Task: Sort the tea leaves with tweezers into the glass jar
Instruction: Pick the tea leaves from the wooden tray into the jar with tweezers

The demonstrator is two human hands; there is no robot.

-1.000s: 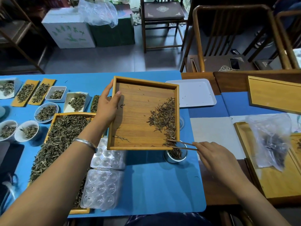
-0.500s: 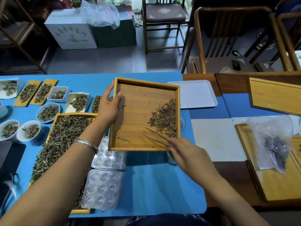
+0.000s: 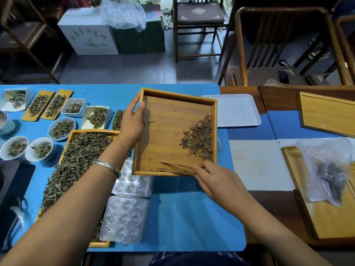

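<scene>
My left hand (image 3: 132, 125) grips the left rim of a square bamboo tray (image 3: 163, 143), held tilted above the blue mat. A heap of dark tea leaves (image 3: 199, 139) lies against the tray's right side. My right hand (image 3: 217, 181) holds wooden tweezers (image 3: 176, 167) that lie low across the tray's near edge, tips pointing left. The glass jar is hidden beneath the tray and my right hand; only a sliver of glass rim (image 3: 220, 144) shows right of the tray.
A long bamboo tray heaped with tea (image 3: 76, 162) lies left, with clear plastic blister trays (image 3: 124, 217) beside it. Small bowls and dishes of tea (image 3: 61, 128) line the far left. A white tray (image 3: 236, 110) sits behind, a plastic bag of tea (image 3: 328, 169) at right.
My right hand has swung the tweezers from the tray's lower right corner over the jar to the left, along the tray's near edge. The jar, seen earlier, is now covered.
</scene>
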